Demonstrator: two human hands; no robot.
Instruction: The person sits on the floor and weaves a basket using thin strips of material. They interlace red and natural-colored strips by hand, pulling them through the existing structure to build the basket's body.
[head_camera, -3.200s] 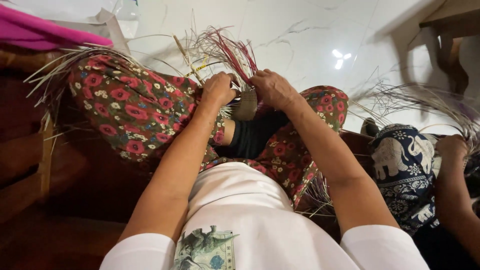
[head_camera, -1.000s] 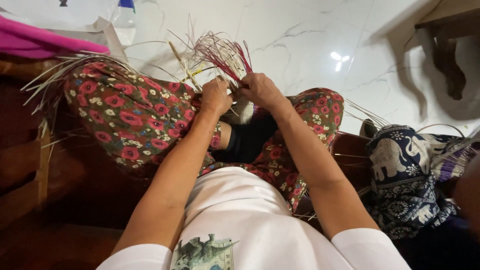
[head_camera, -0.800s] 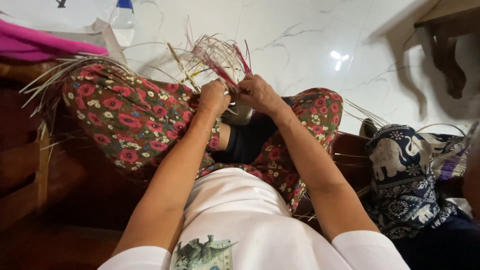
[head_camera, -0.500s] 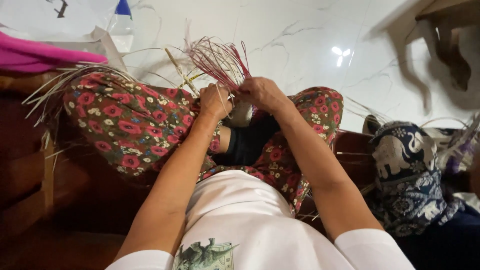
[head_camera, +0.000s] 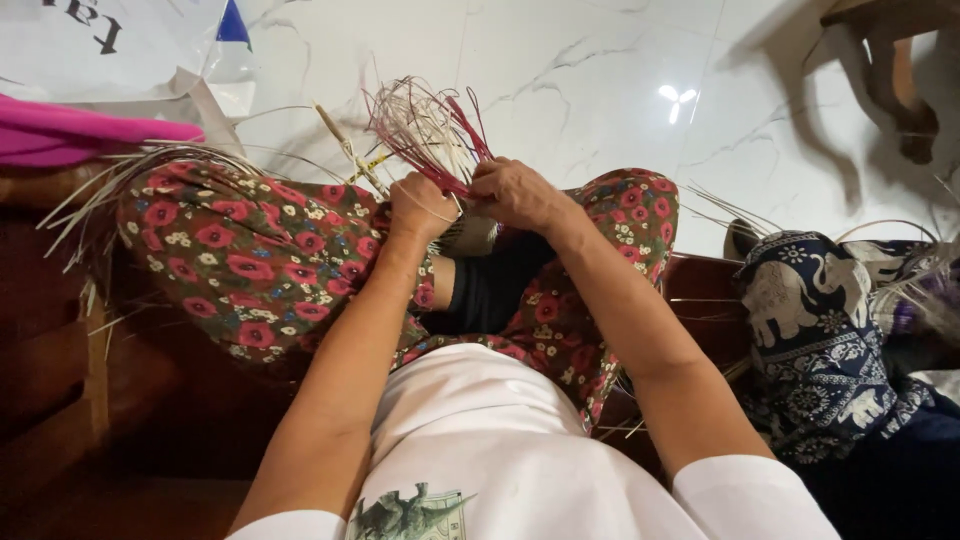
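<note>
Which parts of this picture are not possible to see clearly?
Head view only:
- Woven piece: mostly hidden behind the left hand and right hand; its shape cannot be told.
- Fingertips of both hands: hidden among the red and pale strands.
- Neighbour in elephant-print cloth: cut off by the right edge.
- Wooden furniture: blurred, cut by the top edge.

Pink cloth (head_camera: 70, 135), plastic bag (head_camera: 120, 50), perhaps a stool (head_camera: 890, 60)

White marble floor (head_camera: 600, 60), glossy. Plastic bag (head_camera: 120, 50) lying on it top left, loose reed strips (head_camera: 730, 205) scattered right. Dark wood bench (head_camera: 60, 360) at left, strips draped over.
</note>
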